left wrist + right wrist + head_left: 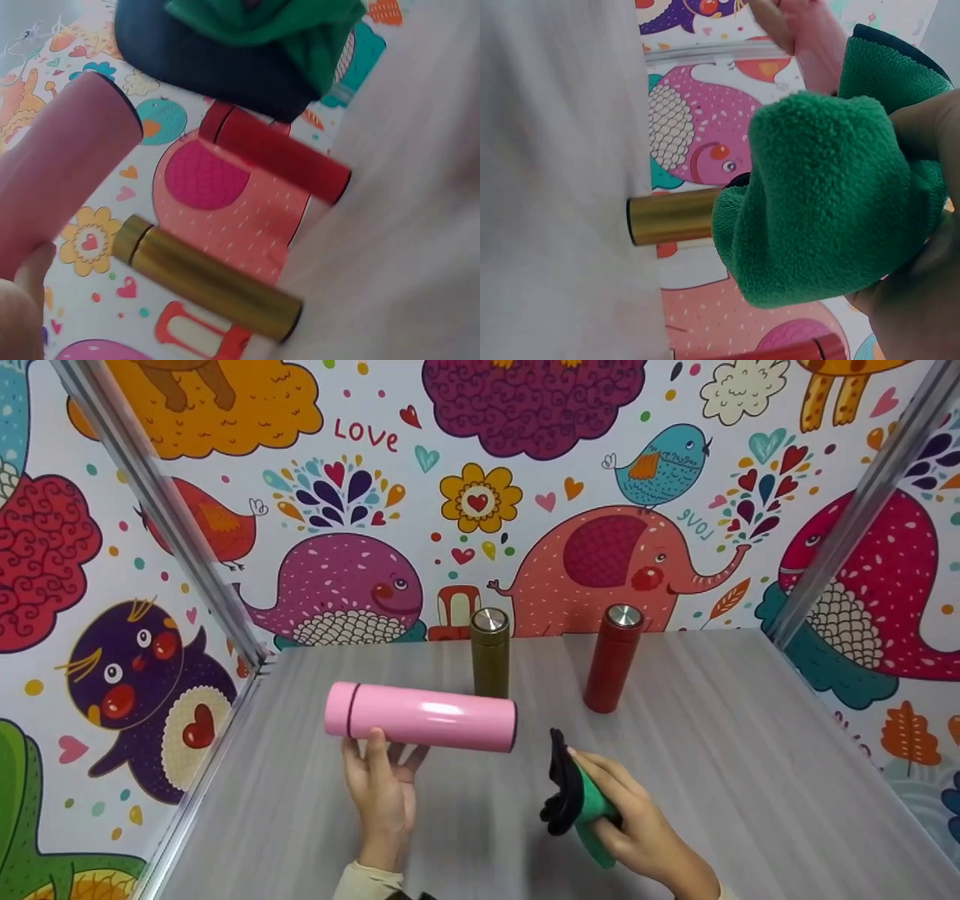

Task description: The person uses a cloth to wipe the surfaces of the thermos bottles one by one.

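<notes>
Head view: pink flask (427,718) partly hides gold flask (491,660); left sleeve (365,882) cut off.

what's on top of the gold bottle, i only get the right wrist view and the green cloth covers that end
Observer: In the head view, the gold bottle is topped by a shiny silver disc.
Operator: ok and the red bottle runs out of my frame, anything touching it besides the table
Observer: Nothing that I can see; the head view shows it standing apart.
Operator: i just see part of the pink bottle, how is it held
Observer: Sideways, with the left grip underneath, near its ringed end.
</notes>
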`<state>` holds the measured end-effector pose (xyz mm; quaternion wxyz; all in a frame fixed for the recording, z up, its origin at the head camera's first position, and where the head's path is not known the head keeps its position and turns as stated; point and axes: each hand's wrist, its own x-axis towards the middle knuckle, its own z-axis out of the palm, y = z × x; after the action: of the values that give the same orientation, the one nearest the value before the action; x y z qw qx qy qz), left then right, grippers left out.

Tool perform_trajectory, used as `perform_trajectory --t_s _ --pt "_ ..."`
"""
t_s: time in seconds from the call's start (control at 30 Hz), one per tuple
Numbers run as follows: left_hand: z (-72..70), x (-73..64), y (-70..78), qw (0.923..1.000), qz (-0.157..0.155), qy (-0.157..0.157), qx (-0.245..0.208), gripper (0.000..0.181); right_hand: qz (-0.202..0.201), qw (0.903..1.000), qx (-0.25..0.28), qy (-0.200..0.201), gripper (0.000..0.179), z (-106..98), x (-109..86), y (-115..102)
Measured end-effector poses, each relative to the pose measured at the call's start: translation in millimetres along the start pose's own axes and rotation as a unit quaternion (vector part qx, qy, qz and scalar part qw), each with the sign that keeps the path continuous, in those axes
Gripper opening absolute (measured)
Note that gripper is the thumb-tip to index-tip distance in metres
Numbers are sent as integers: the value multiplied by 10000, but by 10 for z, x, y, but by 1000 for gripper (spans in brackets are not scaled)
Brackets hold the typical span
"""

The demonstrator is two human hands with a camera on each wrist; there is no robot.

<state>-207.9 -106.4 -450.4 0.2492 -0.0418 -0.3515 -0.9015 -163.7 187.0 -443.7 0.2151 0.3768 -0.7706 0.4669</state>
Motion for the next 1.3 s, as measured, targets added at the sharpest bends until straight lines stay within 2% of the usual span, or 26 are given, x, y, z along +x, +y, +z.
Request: perform_trajectory --t_s 0.1,0.17,0.27,0.33,0.43,0.5,0.67,0.77,0.87,0.93,1.0,1.17,1.3 --pt "-30 192 150 9994 185 -37 303 55 163 9998 -128 -13 85 -21 -101 97" --pt "-55 339 252 9973 265 -52 681 60 261 9994 -229 -71 87 -28 -177 182" --pt "-112 575 388 9849 306 -135 1699 67 493 9984 -228 -179 89 -53 -262 269" --pt "-156 730 442 9696 270 -219 2421 72 666 9974 -174 -231 89 -73 -295 295" --pt "-222 949 461 9388 175 -314 3425 79 945 9951 -167 -246 90 -106 -321 294" --pt "-261 1084 435 9202 108 -329 3898 81 955 9949 -242 -203 90 -118 -334 295" --pt "-389 1420 323 8737 -102 -151 4860 86 846 9957 -353 -122 90 -137 -370 313" --pt "-503 1605 287 8453 -257 -168 5335 92 965 9944 -376 -207 88 -150 -389 315" --pt "-610 1728 258 8252 -329 -326 5629 92 1155 9921 -367 -310 87 -160 -407 318" --pt "-667 1783 220 8182 -365 -388 5724 90 1215 9913 -364 -348 86 -163 -423 325" --pt "-708 1822 173 8150 -399 -391 5768 89 1212 9914 -363 -345 86 -162 -436 334" --pt "-762 1864 68 8150 -482 -266 5768 89 1067 9933 -347 -264 88 -147 -465 352" --pt "-754 1874 10 8172 -496 -255 5736 89 953 9950 -277 -135 90 -127 -492 376"
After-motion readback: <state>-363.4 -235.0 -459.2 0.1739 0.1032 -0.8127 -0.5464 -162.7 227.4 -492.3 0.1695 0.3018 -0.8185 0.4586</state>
